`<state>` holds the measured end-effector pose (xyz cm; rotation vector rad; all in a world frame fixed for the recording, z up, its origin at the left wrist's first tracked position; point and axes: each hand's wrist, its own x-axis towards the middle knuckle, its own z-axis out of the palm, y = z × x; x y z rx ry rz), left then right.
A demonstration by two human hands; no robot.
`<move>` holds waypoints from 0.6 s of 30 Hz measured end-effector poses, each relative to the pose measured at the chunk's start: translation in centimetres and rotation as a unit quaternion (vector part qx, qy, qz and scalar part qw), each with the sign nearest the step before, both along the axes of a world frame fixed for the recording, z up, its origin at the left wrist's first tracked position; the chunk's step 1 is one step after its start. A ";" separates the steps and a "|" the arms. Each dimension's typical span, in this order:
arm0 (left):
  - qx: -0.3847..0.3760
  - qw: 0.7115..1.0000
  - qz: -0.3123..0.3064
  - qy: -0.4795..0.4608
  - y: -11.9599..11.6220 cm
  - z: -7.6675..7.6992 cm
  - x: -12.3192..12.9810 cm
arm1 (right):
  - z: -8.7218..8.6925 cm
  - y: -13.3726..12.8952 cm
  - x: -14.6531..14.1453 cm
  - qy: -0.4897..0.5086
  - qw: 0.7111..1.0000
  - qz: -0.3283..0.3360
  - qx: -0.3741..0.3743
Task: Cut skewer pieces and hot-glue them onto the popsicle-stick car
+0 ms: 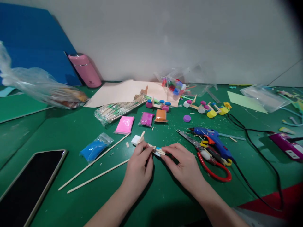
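Between both hands is a small stick-and-cap model [160, 152], made of pale wooden pieces with a white cap [135, 140] at its far left end and a blue spot near the right fingertips. My left hand [139, 162] is closed, its thumb and finger pinching the model's middle. At the right end, my right hand [186, 164] pinches the short sticks. My fingers hide part of the model. Two long wooden sticks [94, 160] lie to the left of my left hand. A purple cap [187, 118] lies beyond my right hand.
At right lie a blue glue gun [216, 142] with a black cord [265, 157] and red-handled pliers [213, 170]. Clay packets [124, 125], bundled sticks [120, 108] and finished-looking cap models [205, 107] stand behind. A phone [30, 186] and a pink bottle [85, 71] are at left.
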<state>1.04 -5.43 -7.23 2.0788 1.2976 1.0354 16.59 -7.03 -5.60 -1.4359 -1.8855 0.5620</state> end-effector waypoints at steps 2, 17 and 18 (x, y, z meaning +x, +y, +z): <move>-0.001 1.000 -0.004 -0.002 0.0 0.0 0.0 | 0.0 0.0 0.0 -0.002 1.000 0.001 -0.003; 0.000 1.000 -0.007 0.004 0.1 0.1 0.1 | 0.2 -0.1 -0.2 0.001 1.000 -0.003 -0.016; 0.000 1.000 -0.008 0.005 0.1 0.1 0.0 | 0.2 -0.1 -0.2 0.001 1.000 -0.004 -0.015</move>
